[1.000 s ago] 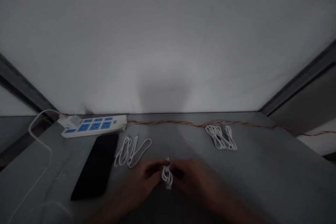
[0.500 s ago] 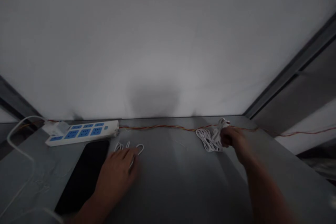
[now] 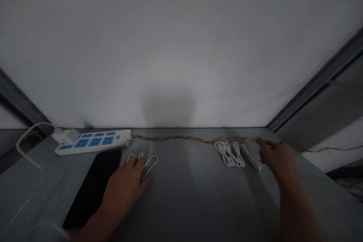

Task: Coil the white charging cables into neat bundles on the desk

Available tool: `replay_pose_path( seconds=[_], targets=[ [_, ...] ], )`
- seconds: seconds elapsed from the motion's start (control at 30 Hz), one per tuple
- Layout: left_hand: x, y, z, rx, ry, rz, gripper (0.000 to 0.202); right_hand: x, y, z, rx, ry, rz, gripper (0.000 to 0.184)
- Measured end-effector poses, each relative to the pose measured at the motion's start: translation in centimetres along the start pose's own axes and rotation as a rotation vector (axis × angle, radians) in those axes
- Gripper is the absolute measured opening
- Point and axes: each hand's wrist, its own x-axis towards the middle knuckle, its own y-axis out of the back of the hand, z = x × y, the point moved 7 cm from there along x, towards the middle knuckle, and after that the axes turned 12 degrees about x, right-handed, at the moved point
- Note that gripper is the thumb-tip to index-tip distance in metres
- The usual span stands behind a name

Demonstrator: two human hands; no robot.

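On the grey table [image 3: 193, 200] my left hand [image 3: 124, 187] lies palm down on a loose white cable [image 3: 149, 162], fingers over its loops. My right hand [image 3: 273, 155] is at the far right, fingers stretched out, its fingertips just beside a white cable bundle [image 3: 253, 158] that lies on the table. Next to that bundle, towards the left, lies a pile of coiled white cables [image 3: 229, 153]. Nothing is gripped in the right hand.
A white power strip [image 3: 93, 141] with blue sockets and a plugged charger [image 3: 65, 135] sits at the back left. A black phone [image 3: 93, 187] lies beside my left hand. A twisted red-yellow wire [image 3: 181, 138] runs along the wall. A white cord [image 3: 31, 162] trails off left.
My hands left the coiled bundle at the table's middle. The right hand carried it to the pile at the right and let go of it; the left hand moved onto the loose cable.
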Motion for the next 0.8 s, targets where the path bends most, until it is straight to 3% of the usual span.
replay_pose_path(
  seconds=[0.07,0.13,0.27,0.37,0.5,0.63,0.73,0.8],
  targets=[
    [-0.1,-0.4,0.2,-0.004,-0.012,-0.041,0.031,-0.7,-0.2,-1.2,0.086,0.054,0.07,0.039],
    [0.0,-0.6,0.3,-0.013,-0.032,-0.083,0.033,-1.8,-1.6,-2.6,0.157,0.11,0.036,0.043],
    [0.1,-0.8,0.5,-0.035,-0.049,-0.138,0.036,-5.3,-5.5,-5.9,0.217,0.256,-0.138,0.039],
    [0.2,-0.7,0.6,-0.083,-0.055,-0.123,0.037,-9.1,-8.2,-8.9,0.233,0.467,-0.322,0.036],
    [0.1,0.1,0.4,-0.225,-0.046,-0.02,0.038,-13.7,-11.1,-11.4,0.273,0.579,-0.625,0.035],
    [0.0,2.0,-1.5,-0.127,0.074,0.177,0.035,-16.2,-13.2,-11.7,0.174,0.562,-0.853,0.032],
    [0.2,0.8,-2.5,-0.047,0.117,0.012,0.037,-16.9,-14.1,-11.6,0.155,0.561,-0.906,0.025],
    [0.3,-0.2,-2.5,-0.123,0.111,-0.082,0.036,-17.6,-14.5,-11.8,0.161,0.599,-0.946,0.024]
  ],
)
